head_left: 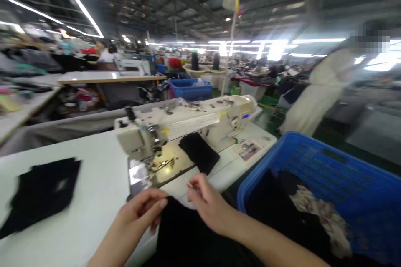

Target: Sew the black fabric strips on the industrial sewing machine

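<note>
My left hand point(139, 215) pinches the top edge of a black cloth point(191, 238) that hangs down at the bottom middle. Just right of it, my right hand point(208, 202) is closed in a pinch on a small thin white piece. Beyond both hands stands a cream sewing machine point(184, 121) with its needle area lit. A folded black cloth point(199, 152) lies on the machine bed under the arm. More black fabric pieces point(44, 192) lie on the white table point(94, 175) at the left.
A blue basket point(313, 146) with dark and patterned cloth stands at the right, close to my right forearm. A blurred person point(316, 87) in pale clothing is behind it. Farther off are another blue bin point(191, 88), a thread stand and other worktables point(109, 76).
</note>
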`<state>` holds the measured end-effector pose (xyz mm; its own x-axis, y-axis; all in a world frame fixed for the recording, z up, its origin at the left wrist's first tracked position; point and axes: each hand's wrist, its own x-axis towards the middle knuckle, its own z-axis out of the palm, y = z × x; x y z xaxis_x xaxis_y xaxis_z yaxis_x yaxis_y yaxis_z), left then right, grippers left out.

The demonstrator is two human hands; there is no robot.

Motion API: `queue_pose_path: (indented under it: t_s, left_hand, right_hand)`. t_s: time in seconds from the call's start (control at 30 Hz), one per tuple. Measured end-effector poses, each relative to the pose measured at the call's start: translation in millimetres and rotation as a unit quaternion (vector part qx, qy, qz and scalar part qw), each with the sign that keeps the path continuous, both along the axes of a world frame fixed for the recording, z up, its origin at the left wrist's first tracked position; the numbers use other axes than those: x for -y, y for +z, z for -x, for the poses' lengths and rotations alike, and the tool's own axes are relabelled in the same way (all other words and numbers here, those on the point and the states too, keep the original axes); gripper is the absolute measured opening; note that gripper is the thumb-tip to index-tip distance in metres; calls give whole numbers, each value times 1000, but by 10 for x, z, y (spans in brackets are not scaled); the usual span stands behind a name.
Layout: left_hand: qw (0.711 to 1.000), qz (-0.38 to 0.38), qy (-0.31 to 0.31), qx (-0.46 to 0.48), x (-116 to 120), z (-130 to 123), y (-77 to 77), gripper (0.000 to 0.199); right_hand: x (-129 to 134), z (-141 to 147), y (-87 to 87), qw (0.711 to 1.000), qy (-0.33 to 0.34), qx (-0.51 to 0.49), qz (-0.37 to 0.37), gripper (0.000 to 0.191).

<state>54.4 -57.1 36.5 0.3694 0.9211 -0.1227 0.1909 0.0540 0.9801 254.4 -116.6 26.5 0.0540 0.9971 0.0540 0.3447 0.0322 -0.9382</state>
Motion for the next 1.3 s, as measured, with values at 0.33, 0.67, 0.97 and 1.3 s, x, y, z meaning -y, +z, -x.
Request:
queue_pose_path:
  t_s: [0.33,0.67,0.97,1.3]
  left_hand:
    - [1000,-1,-13,10,142,-35,16,27]
    - [999,-22,-36,-14,112,-30,-22,23]
    - [996,-68,-55,-32,113,-46,27,17]
    - [970,-201,-71,-115,144,-56,-44,13]
  right_hand:
    - [109,29,-9,997,48,64,6,20]
    - [89,31,43,997,45,65,11,17]
    - [79,-1,23,994,56,86,22,17]
    - [92,-42,129,979,72,190,8,13]
